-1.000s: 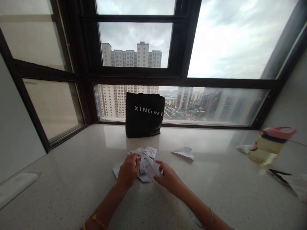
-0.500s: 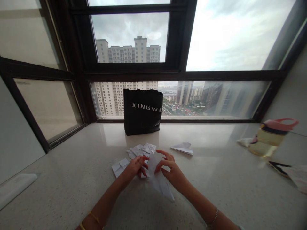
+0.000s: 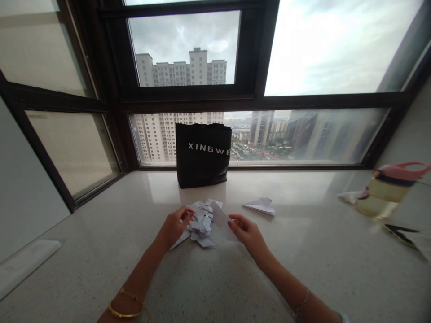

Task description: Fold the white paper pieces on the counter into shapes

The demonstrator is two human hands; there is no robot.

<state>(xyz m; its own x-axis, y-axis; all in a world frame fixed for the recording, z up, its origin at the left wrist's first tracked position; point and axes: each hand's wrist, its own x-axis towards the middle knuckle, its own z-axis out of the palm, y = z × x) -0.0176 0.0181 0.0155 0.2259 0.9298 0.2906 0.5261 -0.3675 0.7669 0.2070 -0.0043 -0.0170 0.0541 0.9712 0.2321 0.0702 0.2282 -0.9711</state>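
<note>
Between the thumb and fingers of my right hand (image 3: 247,231) is a thin white sheet of paper (image 3: 222,220), slanting beside a heap of folded white papers (image 3: 202,222). At the heap's left side is my left hand (image 3: 175,226), its fingers curved with a gap to the thumb; nothing shows in its grip. Several folded pieces overlap in the heap, and part of one lies hidden beneath my left hand. A folded paper plane (image 3: 261,205) rests to the right, beyond my right hand.
A black bag (image 3: 204,157) stands upright behind the heap, near the window. On the right are a bottle with a pink lid (image 3: 387,190) and a dark flat object (image 3: 400,234) partly under something pale. A long white object (image 3: 30,264) lies at the left.
My hands have moved apart, the left one away to the left. The paper was between both hands; now only my right hand holds it. More of the heap shows.
</note>
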